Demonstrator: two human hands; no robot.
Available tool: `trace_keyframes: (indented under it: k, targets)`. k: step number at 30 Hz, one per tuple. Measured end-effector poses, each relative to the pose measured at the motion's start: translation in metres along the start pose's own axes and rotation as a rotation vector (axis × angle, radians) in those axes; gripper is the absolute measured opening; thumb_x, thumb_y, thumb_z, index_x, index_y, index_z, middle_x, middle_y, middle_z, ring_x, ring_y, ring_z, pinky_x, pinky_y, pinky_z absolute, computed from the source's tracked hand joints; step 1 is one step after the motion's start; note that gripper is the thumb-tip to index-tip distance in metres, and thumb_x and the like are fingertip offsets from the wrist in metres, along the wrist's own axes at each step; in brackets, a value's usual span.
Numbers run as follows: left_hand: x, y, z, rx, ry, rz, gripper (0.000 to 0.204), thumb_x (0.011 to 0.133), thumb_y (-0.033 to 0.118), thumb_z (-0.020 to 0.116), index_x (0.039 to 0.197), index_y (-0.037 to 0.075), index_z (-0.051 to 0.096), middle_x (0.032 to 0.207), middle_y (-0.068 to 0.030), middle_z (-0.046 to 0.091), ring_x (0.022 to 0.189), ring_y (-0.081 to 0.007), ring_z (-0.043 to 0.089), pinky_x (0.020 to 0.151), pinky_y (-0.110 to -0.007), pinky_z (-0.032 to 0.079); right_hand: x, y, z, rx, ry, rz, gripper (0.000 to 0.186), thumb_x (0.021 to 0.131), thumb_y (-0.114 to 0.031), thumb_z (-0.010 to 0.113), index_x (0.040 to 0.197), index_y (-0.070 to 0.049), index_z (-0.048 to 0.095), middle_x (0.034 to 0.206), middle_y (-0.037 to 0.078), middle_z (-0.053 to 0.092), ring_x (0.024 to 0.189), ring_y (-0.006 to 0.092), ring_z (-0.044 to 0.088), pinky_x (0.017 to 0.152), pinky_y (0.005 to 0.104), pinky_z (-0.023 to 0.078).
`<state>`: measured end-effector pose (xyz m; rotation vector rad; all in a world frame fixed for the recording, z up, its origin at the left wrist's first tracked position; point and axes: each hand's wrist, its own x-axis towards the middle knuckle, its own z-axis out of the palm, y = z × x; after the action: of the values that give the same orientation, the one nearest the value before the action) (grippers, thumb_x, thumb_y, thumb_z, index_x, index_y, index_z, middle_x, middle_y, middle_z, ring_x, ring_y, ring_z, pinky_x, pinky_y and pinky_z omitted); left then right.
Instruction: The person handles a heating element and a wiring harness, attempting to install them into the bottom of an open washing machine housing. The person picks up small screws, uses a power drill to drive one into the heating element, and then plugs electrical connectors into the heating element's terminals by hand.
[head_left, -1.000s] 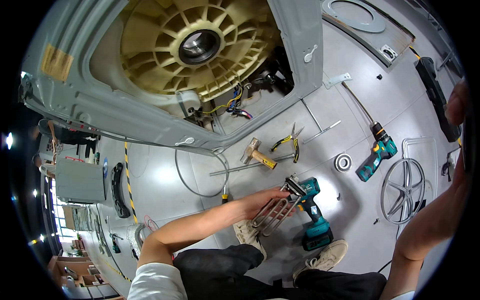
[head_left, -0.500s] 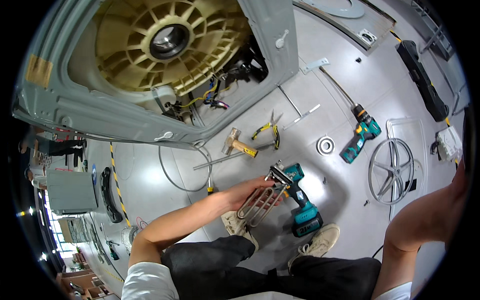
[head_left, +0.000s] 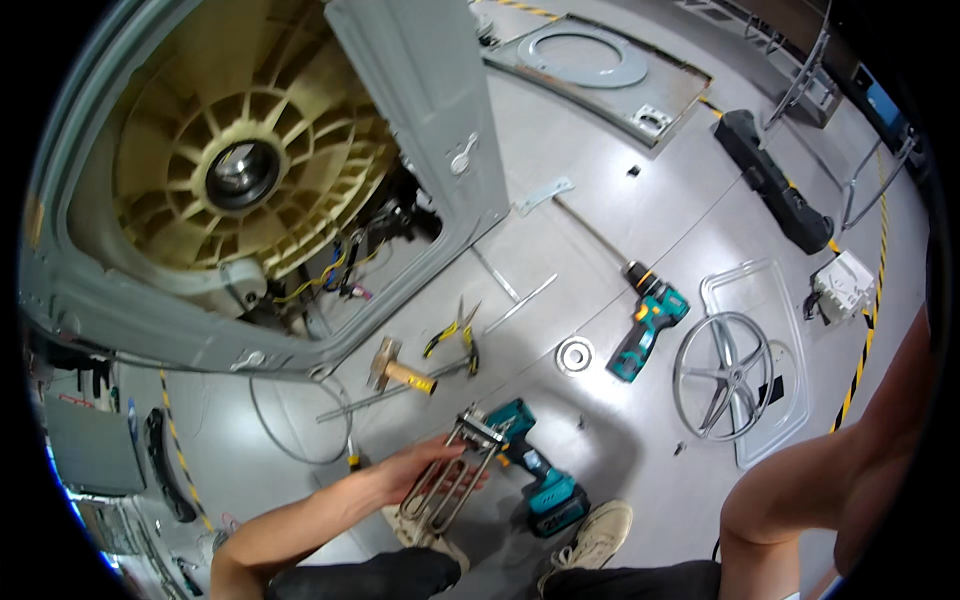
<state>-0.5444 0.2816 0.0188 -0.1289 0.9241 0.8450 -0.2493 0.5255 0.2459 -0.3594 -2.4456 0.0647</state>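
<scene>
1. one left grip [head_left: 420, 472] is curling around one heating element [head_left: 478, 430], fingers showing behind its bent metal rods; it is clasping that single piece.
2. the heating element is hovering over the floor [head_left: 540, 250], its loops overlapping one of two pale shoes [head_left: 600, 530] in view.
3. one right forearm [head_left: 885, 430] is running up the right edge; the right grip is lying outside the view, so its state is impossible to tell.
4. two teal power tools are lying on the floor: one driver [head_left: 545, 485] just beside the heating element, and one drill [head_left: 648, 325] farther off, carrying one long bit.
5. one hammer [head_left: 397, 370] and one pair of pliers [head_left: 461, 327] are lying near each other, left of one metal ring [head_left: 574, 356].
6. one spoked wheel [head_left: 737, 376] is resting partly over one pale framed panel [head_left: 800, 395].
7. one grey cabinet [head_left: 475, 170] is standing at the upper left, framing one cream tub [head_left: 195, 150].
8. one flat ring [head_left: 625, 68] is lying on one metal panel [head_left: 640, 105] at the top.
</scene>
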Motion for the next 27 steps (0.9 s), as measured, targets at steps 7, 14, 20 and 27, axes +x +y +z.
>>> trace_keyframes:
  k: [7, 14, 20, 27]
  targets:
    - [-0.009, -0.002, -0.010, -0.019, 0.021, -0.012, 0.053, 0.096, 0.027, 0.053, 0.141, 0.012, 0.030, 0.127, -0.0209, 0.053, 0.116, -0.0328, 0.057, 0.098, -0.044, 0.047, -0.015, 0.009, 0.014, -0.007, -0.007, 0.022, 0.080, 0.077, -0.036, 0.073, 0.142, -0.005, 0.039, 0.111, 0.016, 0.059, 0.094, 0.0239, 0.060, 0.083, 0.0387, 0.049]
    - [0.006, 0.003, -0.003, 0.012, 0.057, 0.005, 0.045, 0.099, 0.026, 0.049, 0.139, 0.014, 0.033, 0.123, -0.0173, 0.057, 0.108, -0.0281, 0.062, 0.090, -0.038, 0.053, -0.006, 0.007, 0.019, 0.020, -0.033, 0.028, 0.080, 0.077, -0.035, 0.074, 0.143, -0.006, 0.039, 0.112, 0.016, 0.059, 0.095, 0.0243, 0.061, 0.084, 0.0393, 0.050]
    - [0.003, 0.014, 0.003, 0.080, -0.036, 0.016, 0.043, 0.098, 0.028, 0.048, 0.137, 0.013, 0.037, 0.118, -0.0196, 0.061, 0.107, -0.0292, 0.063, 0.090, -0.041, 0.053, 0.017, -0.002, 0.037, 0.094, -0.056, -0.003, 0.081, 0.077, -0.034, 0.074, 0.144, -0.007, 0.038, 0.113, 0.016, 0.059, 0.096, 0.0247, 0.061, 0.085, 0.0399, 0.050]
    - [0.005, 0.010, 0.005, 0.105, -0.044, 0.018, 0.043, 0.098, 0.026, 0.050, 0.136, 0.011, 0.037, 0.111, -0.0172, 0.062, 0.102, -0.0272, 0.065, 0.087, -0.036, 0.054, 0.032, -0.004, 0.059, 0.177, -0.073, -0.035, 0.082, 0.076, -0.032, 0.075, 0.145, -0.007, 0.037, 0.114, 0.017, 0.060, 0.098, 0.0252, 0.061, 0.086, 0.0405, 0.050]
